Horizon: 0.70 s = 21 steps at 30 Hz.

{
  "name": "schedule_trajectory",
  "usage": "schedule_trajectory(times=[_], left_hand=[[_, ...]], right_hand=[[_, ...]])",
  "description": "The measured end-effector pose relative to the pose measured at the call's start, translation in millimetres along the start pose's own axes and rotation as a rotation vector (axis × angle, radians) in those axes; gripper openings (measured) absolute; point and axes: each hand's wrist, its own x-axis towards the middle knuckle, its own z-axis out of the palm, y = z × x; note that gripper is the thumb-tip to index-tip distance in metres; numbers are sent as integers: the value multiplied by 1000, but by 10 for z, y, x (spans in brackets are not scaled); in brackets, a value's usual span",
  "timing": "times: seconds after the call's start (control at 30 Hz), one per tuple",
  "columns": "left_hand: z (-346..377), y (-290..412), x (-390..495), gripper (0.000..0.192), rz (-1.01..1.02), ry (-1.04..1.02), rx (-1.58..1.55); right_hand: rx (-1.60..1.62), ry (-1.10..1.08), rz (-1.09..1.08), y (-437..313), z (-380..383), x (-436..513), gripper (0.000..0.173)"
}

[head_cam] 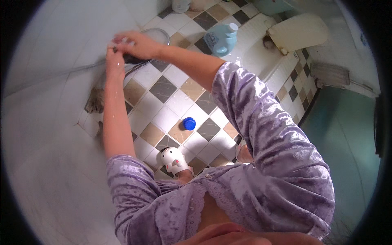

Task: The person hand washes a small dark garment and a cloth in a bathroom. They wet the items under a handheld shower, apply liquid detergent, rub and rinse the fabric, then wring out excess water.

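Observation:
My left hand (115, 58) and my right hand (139, 46) meet at the upper left, close to the white wall. The right hand's fingers overlap the left hand's fingertips, and something whitish, perhaps foam or water, shows between them. Whether either hand grips anything cannot be told. Wet highlights show on the left hand and forearm. Beneath the hands are a dark object (133, 59), partly hidden, and a round clear or metal rim (167, 38). A light-blue plastic jug (221, 39) with a white cap is right of the right hand. A blue cap (189, 123) lies on the checkered tile floor (165, 118).
A squat toilet (257, 46) lies beyond the jug, with a cream-coloured lid or panel (298, 33) near it. A white bottle (181, 5) stands at the top. A greyish brush or mop head (96, 101) is by the left wall. My feet wear white slippers (174, 159).

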Motion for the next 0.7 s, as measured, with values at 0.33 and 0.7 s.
schedule_trajectory(times=[0.33,0.7], left_hand=[[-194,112,-42,50,-76,-94,-129],[-71,65,-174,37,-250,-395,-218]], right_hand=[[-120,-369,238,-240,33,-26,39],[97,-154,449,-150,-136,337,21]])
